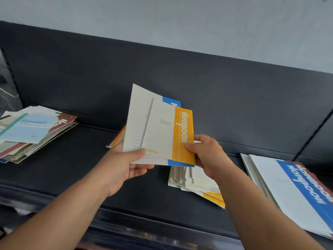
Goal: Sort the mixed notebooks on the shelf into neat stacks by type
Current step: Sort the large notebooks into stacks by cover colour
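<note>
I hold a small bunch of thin notebooks above the dark shelf (72, 159). The front one is a white notebook with a yellow band (158, 130); a blue-banded notebook (171, 101) shows behind it. My left hand (124, 166) grips the bunch at its lower left corner, thumb on top. My right hand (207, 154) pinches the yellow band at the lower right. Under my right hand lies a fanned pile of yellow-banded notebooks (198, 183). A stack of blue-banded notebooks (288, 192) lies at the right. A mixed pile (30, 130) sits at the left.
The dark back panel (180, 69) rises behind the shelf, with a grey wall above. An orange notebook edge (119, 138) pokes out behind the held bunch. A clear plastic bag (7, 94) hangs at the far left. The shelf's front lip (144, 231) runs below my arms.
</note>
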